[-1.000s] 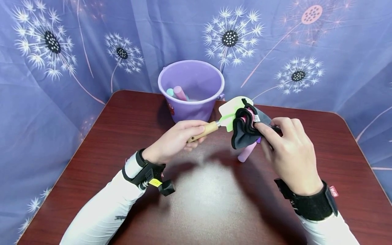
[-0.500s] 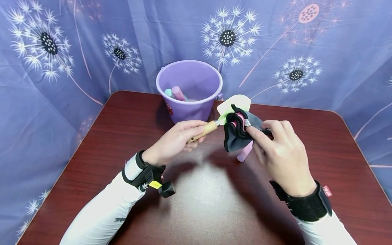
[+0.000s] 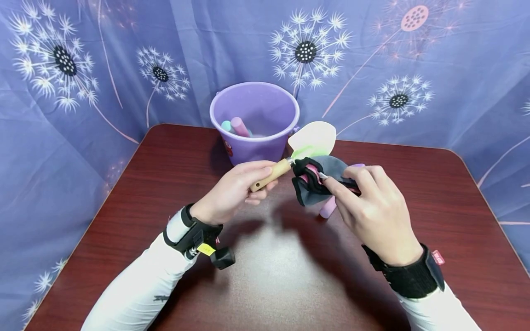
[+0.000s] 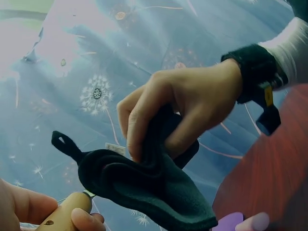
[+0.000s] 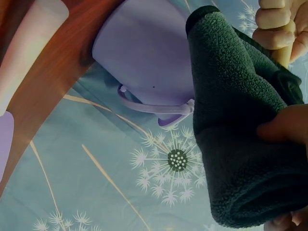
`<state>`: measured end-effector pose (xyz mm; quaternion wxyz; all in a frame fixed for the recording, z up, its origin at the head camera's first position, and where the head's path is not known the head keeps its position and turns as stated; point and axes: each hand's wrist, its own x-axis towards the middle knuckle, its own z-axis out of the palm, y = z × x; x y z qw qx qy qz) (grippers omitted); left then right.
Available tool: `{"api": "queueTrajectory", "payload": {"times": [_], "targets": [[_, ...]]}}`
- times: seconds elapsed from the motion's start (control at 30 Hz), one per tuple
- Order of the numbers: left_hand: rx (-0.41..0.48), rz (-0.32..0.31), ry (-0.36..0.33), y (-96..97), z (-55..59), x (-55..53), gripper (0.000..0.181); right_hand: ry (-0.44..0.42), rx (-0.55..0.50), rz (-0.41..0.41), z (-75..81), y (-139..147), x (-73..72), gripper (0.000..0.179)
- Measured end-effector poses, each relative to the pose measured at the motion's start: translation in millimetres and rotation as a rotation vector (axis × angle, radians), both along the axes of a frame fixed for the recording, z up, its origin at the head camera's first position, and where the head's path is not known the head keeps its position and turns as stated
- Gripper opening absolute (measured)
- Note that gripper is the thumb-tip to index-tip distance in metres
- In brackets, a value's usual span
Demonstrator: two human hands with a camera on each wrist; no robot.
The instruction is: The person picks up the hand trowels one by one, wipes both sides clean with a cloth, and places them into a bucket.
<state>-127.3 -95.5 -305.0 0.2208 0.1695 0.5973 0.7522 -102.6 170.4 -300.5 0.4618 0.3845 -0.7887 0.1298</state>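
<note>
My left hand [image 3: 233, 188] grips the wooden handle [image 3: 273, 175] of a small garden trowel. The trowel's pale white-green blade [image 3: 316, 134] points up and away to the right. A folded grey cloth [image 3: 333, 166] with black edging and pink inner layers is pinched between the thumb and fingers of my right hand [image 3: 374, 209]. It overlaps the trowel's neck in the head view. In the left wrist view the cloth [image 4: 144, 185] shows a hanging loop and a white label, close by the trowel's ferrule. The right wrist view shows its fuzzy side.
A purple bucket [image 3: 256, 151] stands at the back of the dark red table [image 3: 165, 184], with a pink rod [image 3: 240, 127] and a teal piece inside. Behind the cloth, a tool with a pink handle [image 3: 327, 208] and purple end [image 3: 357, 165] lies partly hidden. A patterned curtain [image 3: 232, 41] hangs behind.
My right hand has moved left with the cloth, from over the blade toward the trowel's neck, uncovering more of the blade. My left hand keeps its grip on the handle, nearly still.
</note>
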Motion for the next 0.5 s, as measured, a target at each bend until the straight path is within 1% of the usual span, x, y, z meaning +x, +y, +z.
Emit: {"api": "queueTrajectory", "payload": {"times": [0.13, 0.23, 0.33, 0.4, 0.5], "targets": [[0.072, -0.025, -0.069, -1.0, 0.2, -1.4, 0.030, 0.027, -0.016, 0.006, 0.9, 3.3, -1.3, 0.019], [0.106, -0.048, -0.108, -1.8, 0.8, -2.5, 0.028, 0.025, -0.031, -0.002, 2.9, 7.0, -2.8, 0.018], [0.115, -0.067, -0.122, -2.4, 1.6, -2.7, 0.029, 0.019, -0.046, -0.017, 5.4, 11.1, -4.7, 0.017], [0.114, -0.080, -0.121, -2.7, 1.5, -2.9, 0.031, 0.000, -0.059, -0.023, 6.4, 14.0, -5.6, 0.017], [0.114, -0.093, -0.122, -3.3, 1.2, -3.0, 0.034, -0.015, -0.073, -0.045, 7.4, 19.2, -8.0, 0.022]]}}
